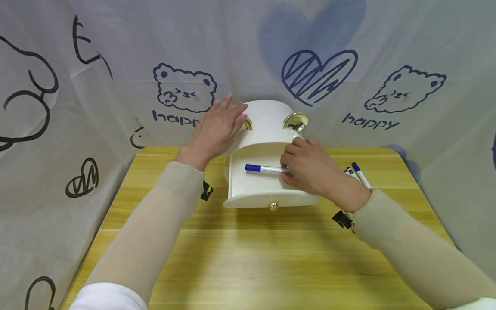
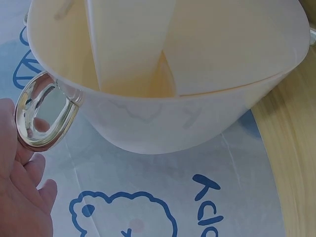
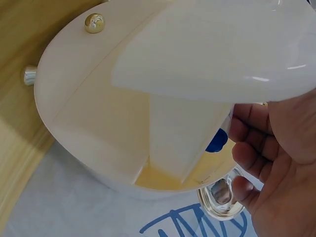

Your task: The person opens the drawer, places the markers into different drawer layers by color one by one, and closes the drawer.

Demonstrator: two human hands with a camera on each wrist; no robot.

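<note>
A glossy white box (image 1: 267, 125) with two gold ring-shaped ears stands at the back of the table, its white drawer (image 1: 248, 187) pulled out toward me. A gold knob (image 1: 273, 206) sits on the drawer front. Across the open drawer lies a white marker with a blue cap (image 1: 253, 168); my right hand (image 1: 310, 168) pinches its right end with curled fingers, which hide that end. My left hand (image 1: 218, 127) rests with extended fingers against the left gold ear (image 2: 47, 113) of the box. In the right wrist view, a blue marker end (image 3: 216, 140) shows beside the fingers.
Right of the box, a second blue-capped marker (image 1: 361, 175) lies on the wooden table (image 1: 248, 258), with another pen-like item partly behind my right wrist. A white curtain (image 1: 248, 51) printed with bears and hearts hangs close behind the box.
</note>
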